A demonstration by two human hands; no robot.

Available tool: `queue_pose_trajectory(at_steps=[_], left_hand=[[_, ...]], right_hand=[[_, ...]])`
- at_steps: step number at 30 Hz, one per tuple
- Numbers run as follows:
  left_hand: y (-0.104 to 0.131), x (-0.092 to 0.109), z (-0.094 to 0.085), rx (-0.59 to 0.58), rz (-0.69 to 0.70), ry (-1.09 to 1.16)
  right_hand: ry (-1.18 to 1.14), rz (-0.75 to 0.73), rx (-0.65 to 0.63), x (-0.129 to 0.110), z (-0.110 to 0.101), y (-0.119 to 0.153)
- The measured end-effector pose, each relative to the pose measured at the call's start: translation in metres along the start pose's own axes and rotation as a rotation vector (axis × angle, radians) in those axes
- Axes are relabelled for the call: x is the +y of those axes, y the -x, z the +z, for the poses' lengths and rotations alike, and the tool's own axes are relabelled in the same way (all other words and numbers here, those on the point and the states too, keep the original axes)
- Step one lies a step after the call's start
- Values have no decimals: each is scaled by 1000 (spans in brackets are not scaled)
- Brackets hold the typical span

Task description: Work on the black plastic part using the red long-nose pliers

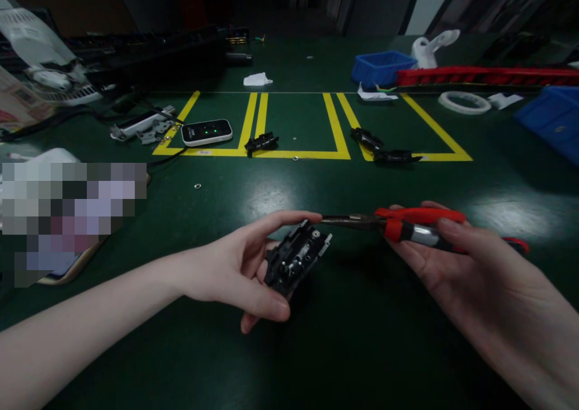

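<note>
In the middle, my left hand [244, 265] grips a black plastic part [298, 259] between thumb and fingers, tilted, with small metal pieces showing on its upper face. My right hand [470, 265] is wrapped round long-nose pliers [411, 226] with red and black handles. The pliers point left, and their narrow tip is at my left index fingertip, just above the upper edge of the black part. Whether the tip touches the part cannot be made out.
Yellow tape marks the green table [194, 350]. Similar black parts [262, 143] lie on the tape, near a white device [207, 132] with green lights. Blue bins [382, 67], a tape roll [464, 102] and a red strip [488, 76] are at the back right. A blurred-out object is at left.
</note>
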State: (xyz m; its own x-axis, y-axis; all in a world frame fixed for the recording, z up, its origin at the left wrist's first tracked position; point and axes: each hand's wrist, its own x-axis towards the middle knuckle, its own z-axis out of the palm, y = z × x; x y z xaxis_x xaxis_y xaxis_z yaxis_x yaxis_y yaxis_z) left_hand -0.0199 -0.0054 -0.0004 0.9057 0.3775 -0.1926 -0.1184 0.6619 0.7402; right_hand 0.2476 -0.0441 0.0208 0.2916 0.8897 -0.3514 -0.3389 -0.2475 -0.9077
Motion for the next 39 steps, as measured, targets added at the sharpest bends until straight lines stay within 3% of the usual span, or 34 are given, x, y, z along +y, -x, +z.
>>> queue_pose_trajectory(at_steps=[4, 7, 15, 25, 29, 39], left_hand=[[0, 2, 2, 60, 26, -32], [-1, 0, 3, 153, 46, -122], [-2, -8, 2, 354, 289, -441], [0, -5, 5, 352, 273, -619], [-2, -6, 3, 293, 257, -606], [-3, -7, 6, 330, 227, -613]], right_hand=[[3, -77, 68, -1, -1, 1], [18, -178, 5, -1, -5, 3], [106, -256, -67, 3, -7, 13], [105, -224, -102, 6, -6, 14], [129, -235, -90, 7, -6, 15], [139, -264, -43, 5, 1, 14]])
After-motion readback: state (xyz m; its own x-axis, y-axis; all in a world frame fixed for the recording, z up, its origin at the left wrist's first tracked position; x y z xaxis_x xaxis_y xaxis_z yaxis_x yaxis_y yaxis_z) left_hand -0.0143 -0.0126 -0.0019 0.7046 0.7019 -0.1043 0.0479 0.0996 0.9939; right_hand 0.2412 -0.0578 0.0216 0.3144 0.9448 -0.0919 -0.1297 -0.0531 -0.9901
